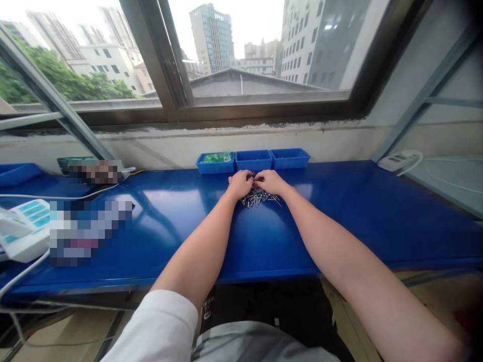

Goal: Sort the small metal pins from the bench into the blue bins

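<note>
Extending across the glossy blue tabletop, both bare forearms converge at a loose pile of small metal fasteners. The pile lies directly on the surface, in front of the row of three blue trays and apart from them. The left hand is at the pile's left far edge, fingers curled inward. The right hand is at its right far edge, fingers bent toward the left hand. The fingertips of the two hands are close together; whether either hand grips a fastener cannot be determined from this view.

The trays stand side by side along the rear edge of the tabletop. The left tray contains green packets; the contents of the middle tray and the right tray are not discernible. The surface reflects pale light from the window, which has a dark metal frame and faces buildings and green trees. A pale wall runs below the window.

At the right rear corner rests a white power strip with a looped cable. At the left side are a white device with light-blue sections, white cabling and another blue tray. Two nearby areas are pixelated and unreadable. Sloping metal struts flank the workstation.
</note>
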Available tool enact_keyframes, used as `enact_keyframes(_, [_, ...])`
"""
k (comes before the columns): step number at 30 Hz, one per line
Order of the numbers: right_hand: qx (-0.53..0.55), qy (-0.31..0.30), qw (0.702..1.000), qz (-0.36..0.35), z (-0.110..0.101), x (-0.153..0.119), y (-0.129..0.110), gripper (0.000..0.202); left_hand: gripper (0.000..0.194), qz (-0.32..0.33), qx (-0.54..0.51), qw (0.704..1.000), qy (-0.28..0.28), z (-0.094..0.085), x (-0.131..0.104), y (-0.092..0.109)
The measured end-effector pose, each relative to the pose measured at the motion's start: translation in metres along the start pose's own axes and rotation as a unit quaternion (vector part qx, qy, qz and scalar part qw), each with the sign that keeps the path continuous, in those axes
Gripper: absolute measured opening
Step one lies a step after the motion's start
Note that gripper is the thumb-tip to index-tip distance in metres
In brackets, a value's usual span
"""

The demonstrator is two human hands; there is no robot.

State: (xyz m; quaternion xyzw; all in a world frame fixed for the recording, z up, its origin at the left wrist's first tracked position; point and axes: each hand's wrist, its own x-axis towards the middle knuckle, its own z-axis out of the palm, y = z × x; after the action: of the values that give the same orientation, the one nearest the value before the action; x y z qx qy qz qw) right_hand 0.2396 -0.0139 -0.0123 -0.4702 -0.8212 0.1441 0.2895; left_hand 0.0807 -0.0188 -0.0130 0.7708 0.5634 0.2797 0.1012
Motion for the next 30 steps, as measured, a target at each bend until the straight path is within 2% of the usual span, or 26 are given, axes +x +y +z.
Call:
enact_keyframes(9, [0.0,0.044,0.999,0.03,0.0009,-0.0007,-0.0007,0.014,0.026,0.018,-0.006,1.0,0.007,-0.0021,-0.0008,0.0007])
enact_keyframes(17, [0.006,0.094,0.994,0.059,0.0005,0.002,0.0017,0.027,0.028,0.056,-0.01,0.998,0.026,-0.0036,-0.0039,0.003])
enact_keyframes(24, [0.141,0.14,0.98,0.014,-0.0039,-0.0004,-0.0043,0.017,0.028,0.052,-0.012,0.998,0.027,-0.0036,-0.0018,0.0016])
enact_keyframes(30, [0.176,0.147,0.973,0.026,-0.0058,-0.0014,-0.0029,0.018,0.029,0.055,-0.017,0.998,0.028,-0.002,-0.001,-0.0004])
